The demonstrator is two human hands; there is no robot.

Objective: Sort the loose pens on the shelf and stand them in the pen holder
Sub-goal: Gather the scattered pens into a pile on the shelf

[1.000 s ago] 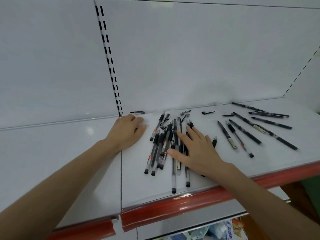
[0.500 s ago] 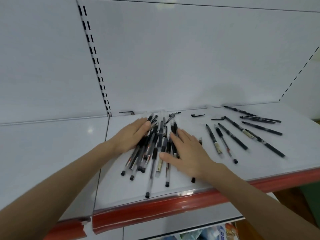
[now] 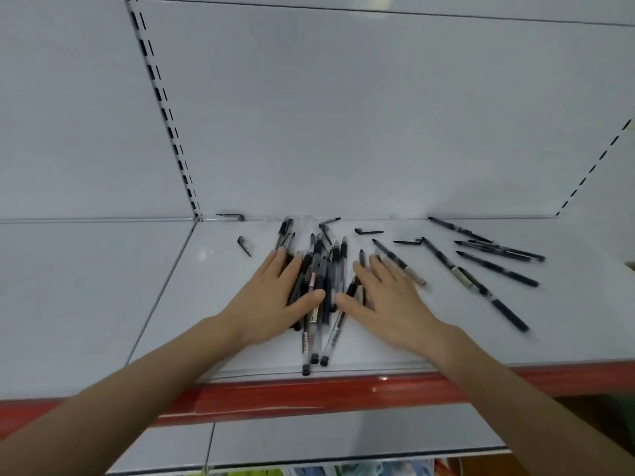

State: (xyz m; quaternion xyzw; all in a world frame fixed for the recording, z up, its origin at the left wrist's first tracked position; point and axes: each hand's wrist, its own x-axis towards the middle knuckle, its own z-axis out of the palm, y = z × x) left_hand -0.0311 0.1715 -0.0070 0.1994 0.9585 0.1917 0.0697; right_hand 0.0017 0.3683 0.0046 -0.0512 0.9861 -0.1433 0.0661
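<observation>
A pale grey back panel (image 3: 343,115) rises behind the white shelf (image 3: 86,286). A slotted upright (image 3: 161,104) runs down the panel at left, another (image 3: 594,166) at right. A red strip (image 3: 309,395) edges the shelf front.

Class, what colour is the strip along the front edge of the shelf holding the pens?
Red; the front edge strip shows best in the head view.

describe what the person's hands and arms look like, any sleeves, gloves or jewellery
Both the left hand and the right hand are bare: no gloves, no rings or watch visible. Both forearms are bare as far as the frame's lower edge, so no sleeves show.
</observation>
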